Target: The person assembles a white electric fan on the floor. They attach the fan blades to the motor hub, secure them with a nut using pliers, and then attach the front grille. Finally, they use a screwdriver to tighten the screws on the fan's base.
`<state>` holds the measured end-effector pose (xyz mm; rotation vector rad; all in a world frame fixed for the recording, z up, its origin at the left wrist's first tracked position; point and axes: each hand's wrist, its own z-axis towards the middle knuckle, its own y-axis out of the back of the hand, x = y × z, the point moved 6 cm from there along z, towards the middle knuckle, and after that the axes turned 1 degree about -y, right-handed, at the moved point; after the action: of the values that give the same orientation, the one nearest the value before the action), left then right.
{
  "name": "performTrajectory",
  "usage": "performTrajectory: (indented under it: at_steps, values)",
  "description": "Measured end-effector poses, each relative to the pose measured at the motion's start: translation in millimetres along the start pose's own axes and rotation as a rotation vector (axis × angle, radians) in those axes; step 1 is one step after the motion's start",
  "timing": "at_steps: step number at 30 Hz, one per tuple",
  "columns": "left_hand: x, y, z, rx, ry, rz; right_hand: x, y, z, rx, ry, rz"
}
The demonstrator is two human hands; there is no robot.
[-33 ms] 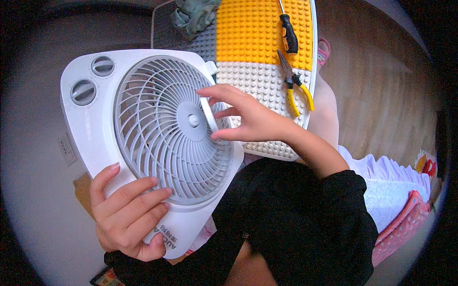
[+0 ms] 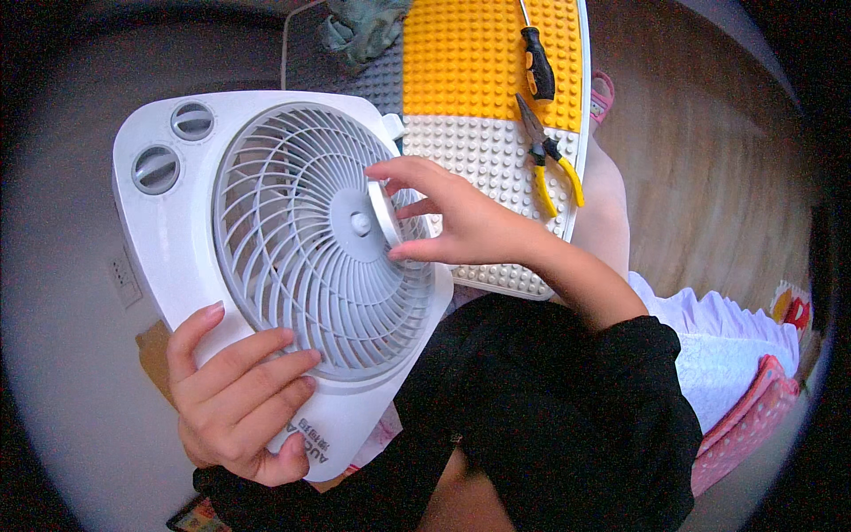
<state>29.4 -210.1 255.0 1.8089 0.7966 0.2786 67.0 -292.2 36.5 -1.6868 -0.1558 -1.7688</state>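
Observation:
A white box fan (image 2: 182, 257) with a round grey grille (image 2: 292, 257) leans across my lap, its two grey knobs (image 2: 175, 146) at the upper left. My left hand (image 2: 244, 399) grips the fan's lower left part, with its fingers spread over the front by the grille. Between the thumb and fingers of my right hand (image 2: 456, 213) is a white round cap (image 2: 384, 215), held on edge. The cap is beside the bare hub (image 2: 361, 224) at the grille's middle, tilted to it. Whether its lower edge touches the grille I cannot tell.
Behind the fan stands a small table with a studded yellow and white top (image 2: 461, 75). Pliers with yellow handles (image 2: 550, 164) and a black screwdriver (image 2: 537, 66) lie near its right edge. A crumpled grey-green cloth (image 2: 362, 31) lies at the far left of it.
My right hand has shifted very slightly left, bringing the cap a little closer to the hub. The fan and my left hand are as before.

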Motion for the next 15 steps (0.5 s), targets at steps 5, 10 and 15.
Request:
performTrajectory:
  at_steps: [5,10,15]
  values:
    - [4,-2,3,-0.026,-0.023,-0.025,13,-3,9,0.011,0.157,-0.224]
    - [6,-5,-3,-0.066,-0.009,-0.076,23,-5,13,0.058,0.159,-0.435]
    - [3,-2,-11,-0.091,-0.025,-0.12,19,-11,12,0.055,0.071,-0.275]
